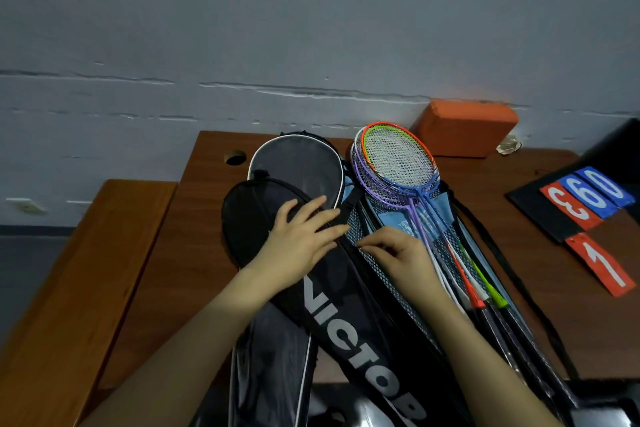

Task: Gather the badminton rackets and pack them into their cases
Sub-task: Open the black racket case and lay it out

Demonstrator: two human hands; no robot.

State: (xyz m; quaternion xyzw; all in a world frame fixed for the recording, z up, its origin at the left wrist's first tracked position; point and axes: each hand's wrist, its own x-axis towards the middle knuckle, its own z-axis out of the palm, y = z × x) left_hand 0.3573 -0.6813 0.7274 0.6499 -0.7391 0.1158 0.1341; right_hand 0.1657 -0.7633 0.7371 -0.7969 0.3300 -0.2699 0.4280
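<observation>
A: Near edge first. What did you log?

B: Black case with VICTOR lettering ran from bottom centre up to mid-left, lying on top of a grey case at lower centre. Both sat on the brown table.

A: Hands?

B: Left hand lay flat on the black case near frame centre, fingers straight and spread, gripping nothing. Right hand was just right of it, fingertips curled and pinching something small at the black case's right edge. Looked like a zipper pull, too small to be sure.

A: Rackets?

B: Not packed. A stack of rackets lay right of centre, heads toward the wall, handles toward the lower right. Orange and green frames on top, purple and blue under. They rested on a light-blue mesh case spread open beneath them, touching the black case's right side.

A: Farther back?

B: A grey case with white trim at upper centre, partly under the black one. A round hole in the table to its left. An orange block against the wall, behind the racket heads. Flip scoreboard at far right, red and blue number cards showing. A lower wooden bench at left.
</observation>
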